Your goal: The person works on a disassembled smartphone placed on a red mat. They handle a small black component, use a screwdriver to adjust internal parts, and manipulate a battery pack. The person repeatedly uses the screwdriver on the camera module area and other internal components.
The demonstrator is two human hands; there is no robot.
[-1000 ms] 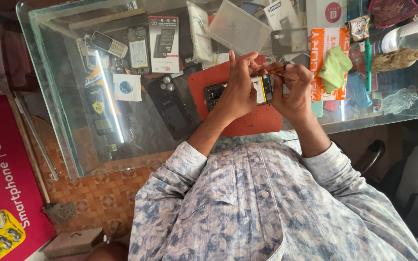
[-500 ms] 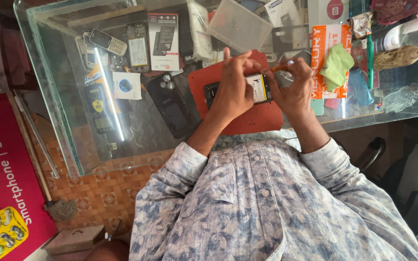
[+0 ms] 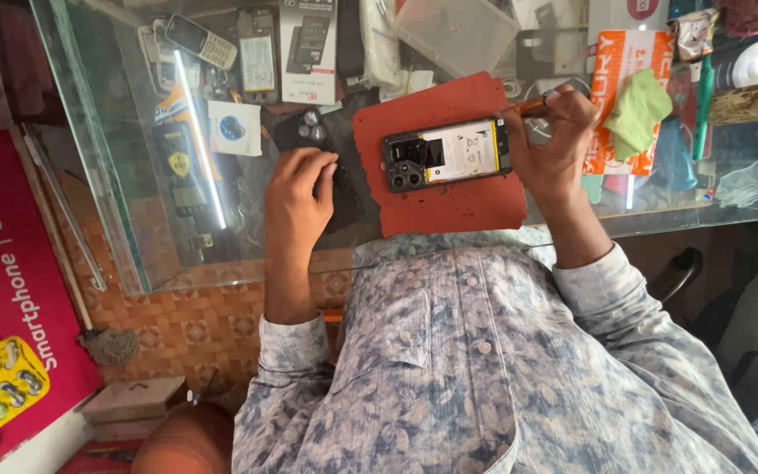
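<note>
Head view: a black smartphone with its back cover off [image 3: 446,154] lies on a red rubber mat [image 3: 436,197] on the glass desk [image 3: 133,219]. The right hand [image 3: 554,145], at its three o'clock, is closed on a brown-handled tool [image 3: 532,105]; the left hand [image 3: 300,189], at nine o'clock, rests curled on the detached black back cover [image 3: 344,189]. Opening looks done; inner work remains.

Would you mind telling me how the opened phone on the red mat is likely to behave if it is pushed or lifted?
The opened phone looks flat and rigid, so it should slide rather than roll or tip. With its back off and its insides bare, it is probably fragile there. The red mat looks rough, so it likely grips a little. The right hand touches one end; the left hand is apart.
</note>
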